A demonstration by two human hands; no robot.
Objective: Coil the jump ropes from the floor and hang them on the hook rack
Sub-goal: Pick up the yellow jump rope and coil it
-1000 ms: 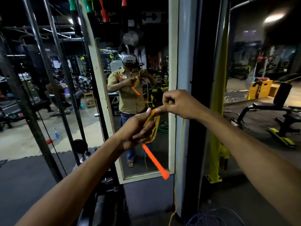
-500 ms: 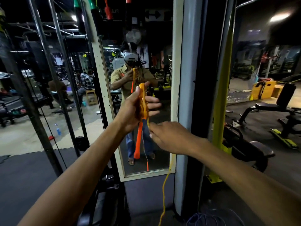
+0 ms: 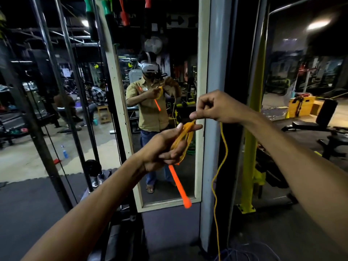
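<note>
Your left hand point(image 3: 163, 147) is curled round a small yellow rope coil point(image 3: 183, 140), whose loops run across your palm from the fingertips down toward the heel of the hand. An orange handle point(image 3: 178, 185) sticks out below that hand, slanting down and to the right in front of the mirror point(image 3: 201, 53).

Your right hand point(image 3: 216, 108) sits just above and to the right of the coil. Its thumb and forefinger pinch the rope where it leaves the top of the loops, and the other fingers are curled in. From that pinch the loose strand point(image 3: 220, 166) drops in a wavy line past the grey pillar point(image 3: 212, 185) to the floor point(image 3: 37, 213) at the bottom edge.

At the top edge, green handles point(image 3: 106, 6) and red handles point(image 3: 124, 14) hang in front of the mirror; what they hang from is cut off. Beside the strand's lower end lies what looks like a pale blue rope point(image 3: 250, 251), though it is too dim to be sure.
</note>
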